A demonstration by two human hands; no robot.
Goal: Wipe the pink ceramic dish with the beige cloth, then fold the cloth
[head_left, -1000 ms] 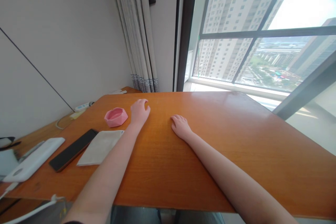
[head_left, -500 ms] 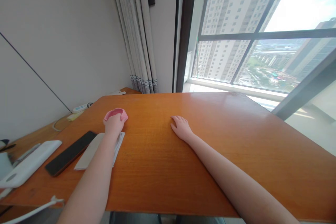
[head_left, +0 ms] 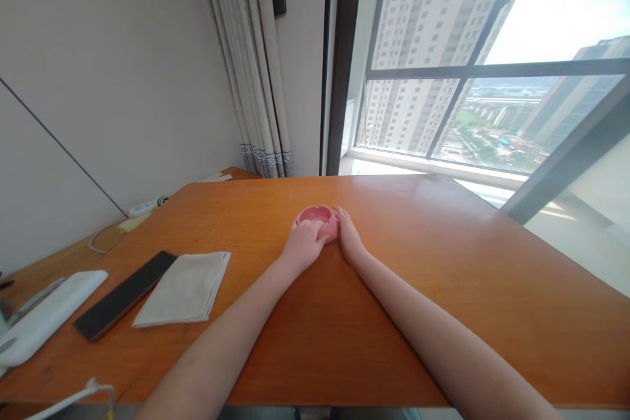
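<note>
A small round pink bowl (head_left: pixel 329 228) with a thick, uneven rim rests on the wooden table (head_left: pixel 423 262), near the middle. My left hand (head_left: pixel 306 244) grips its near side, thumb outside the wall and fingers over the rim. Against the right side of the bowl stands my right hand (head_left: pixel 348 233), on its edge with fingers stretched out and holding nothing. It seems to touch the bowl. Part of the bowl's near wall is hidden behind my left hand.
Left of my arms lie a folded beige cloth (head_left: pixel 183 289), a long black bar-shaped object (head_left: pixel 125 295) and a white flat object (head_left: pixel 54 315). A white cable (head_left: pixel 73 397) crosses the front left edge. A power strip (head_left: pixel 142 208) sits by the wall; a window is at the right.
My left hand has brought the pink bowl rightward from beyond the cloth to the table's middle. My right hand has turned onto its edge beside the bowl. The cloth is now uncovered.
</note>
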